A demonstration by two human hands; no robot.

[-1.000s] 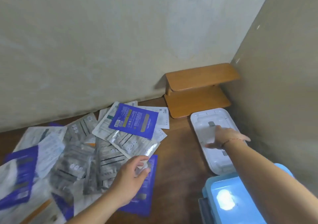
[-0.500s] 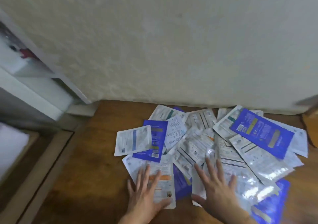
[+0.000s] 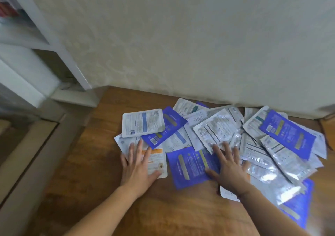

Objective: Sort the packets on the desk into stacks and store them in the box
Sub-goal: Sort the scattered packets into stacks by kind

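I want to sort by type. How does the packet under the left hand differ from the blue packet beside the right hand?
The packet under the left hand is white with an orange band; the blue packet is deep blue with a pale stripe. The left hand covers much of the white one; the right hand overlaps only the blue one's edge. Both lie flat.

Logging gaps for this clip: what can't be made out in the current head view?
- Box: out of frame.
- Print on the packets: too small and blurred.
- Packets under the left hand and right hand: partly covered; overlaps hide the count.
- Blue packet at lower right: partly under silver ones.
- White shelf contents: blurred, cut by the left edge.
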